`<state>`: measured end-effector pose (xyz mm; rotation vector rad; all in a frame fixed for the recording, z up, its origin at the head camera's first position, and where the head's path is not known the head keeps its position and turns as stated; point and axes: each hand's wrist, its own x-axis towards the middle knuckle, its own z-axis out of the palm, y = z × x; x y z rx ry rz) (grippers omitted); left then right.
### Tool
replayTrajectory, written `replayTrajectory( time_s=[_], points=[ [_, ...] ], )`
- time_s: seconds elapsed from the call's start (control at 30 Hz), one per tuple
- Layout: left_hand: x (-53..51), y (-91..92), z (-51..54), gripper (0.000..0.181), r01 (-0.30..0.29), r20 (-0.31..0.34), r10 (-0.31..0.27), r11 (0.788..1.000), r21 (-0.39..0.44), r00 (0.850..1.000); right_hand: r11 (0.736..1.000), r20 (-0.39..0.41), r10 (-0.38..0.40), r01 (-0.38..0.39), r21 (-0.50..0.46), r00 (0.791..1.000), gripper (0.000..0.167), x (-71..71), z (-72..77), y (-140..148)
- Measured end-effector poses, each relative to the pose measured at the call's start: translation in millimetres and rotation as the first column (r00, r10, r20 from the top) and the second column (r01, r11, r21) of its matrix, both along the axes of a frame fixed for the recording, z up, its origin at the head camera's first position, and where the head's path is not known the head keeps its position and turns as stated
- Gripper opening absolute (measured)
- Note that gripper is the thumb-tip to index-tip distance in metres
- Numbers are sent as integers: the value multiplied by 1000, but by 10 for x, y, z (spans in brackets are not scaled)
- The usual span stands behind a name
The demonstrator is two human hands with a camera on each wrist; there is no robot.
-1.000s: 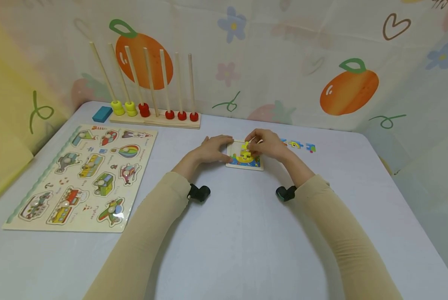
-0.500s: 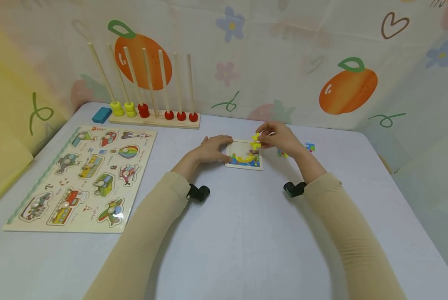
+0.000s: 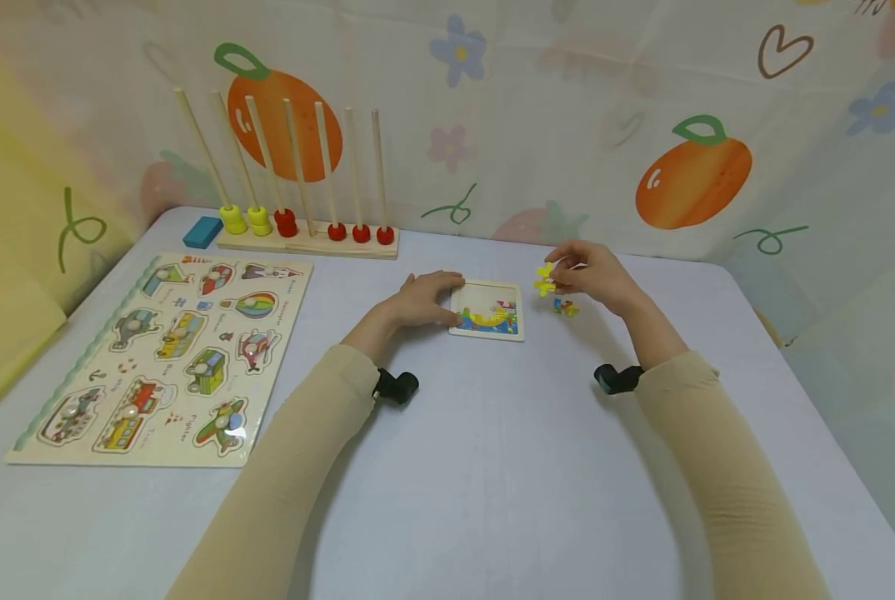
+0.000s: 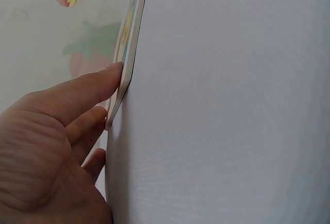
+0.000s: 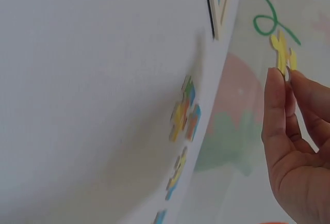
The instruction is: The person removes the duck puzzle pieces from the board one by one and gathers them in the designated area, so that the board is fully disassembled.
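Observation:
A small square jigsaw board (image 3: 485, 294) lies mid-table, its lower part filled with yellow, blue and coloured pieces and its upper part bare wood. At its left side rests my left hand (image 3: 421, 300), thumb on the board's edge (image 4: 127, 68) in the left wrist view. To the right of the board, my right hand (image 3: 593, 273) pinches a yellow jigsaw piece (image 3: 544, 280) between thumb and fingers, raised above the table. Below that hand lie loose jigsaw pieces (image 3: 566, 308); the right wrist view shows several of these pieces (image 5: 180, 115) on the cloth.
A large vehicle peg puzzle (image 3: 170, 358) lies at the left. Behind it stand a wooden bead rack (image 3: 308, 242) with upright rods and a blue block (image 3: 203, 232). A printed curtain (image 3: 537, 125) hangs behind the white table (image 3: 507, 467).
My right hand has lifted the yellow piece off the board and carried it right, over beside the loose pieces. The left hand has stayed at the board's left edge.

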<state>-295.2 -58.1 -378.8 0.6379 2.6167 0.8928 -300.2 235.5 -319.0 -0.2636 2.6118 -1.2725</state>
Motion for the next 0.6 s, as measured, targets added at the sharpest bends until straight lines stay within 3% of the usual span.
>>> replayTrajectory(
  time_s=[0.33, 0.6],
  points=[
    [4, 2, -9, 72, 0, 7, 0, 1000, 7, 1000, 999, 37, 4, -3, -41, 999, 38, 22, -36, 302],
    [-3, -2, -12, 72, -3, 2, 3, 1000, 3, 1000, 1000, 90, -6, 4, 28, 996, 40, 43, -68, 487]
  ],
)
